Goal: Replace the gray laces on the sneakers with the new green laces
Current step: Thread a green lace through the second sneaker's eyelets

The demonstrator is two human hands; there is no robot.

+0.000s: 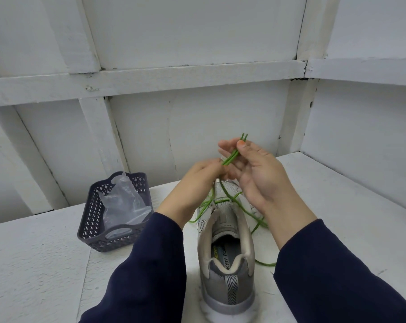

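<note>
A grey sneaker (226,259) stands on the white table, heel toward me, toe pointing away. A green lace (232,157) runs from its eyelets up to my hands, with slack looping over the table on both sides of the shoe. Above the toe, my right hand (255,173) pinches both lace ends side by side between thumb and fingers, so the two tips stick up past the thumb. My left hand (197,183) grips the same two strands just below. The front of the shoe is hidden behind my hands.
A dark plastic basket (92,220) with a crumpled clear bag (125,201) inside stands to the left of the shoe. White panelled walls close in behind and to the right of the table (46,264).
</note>
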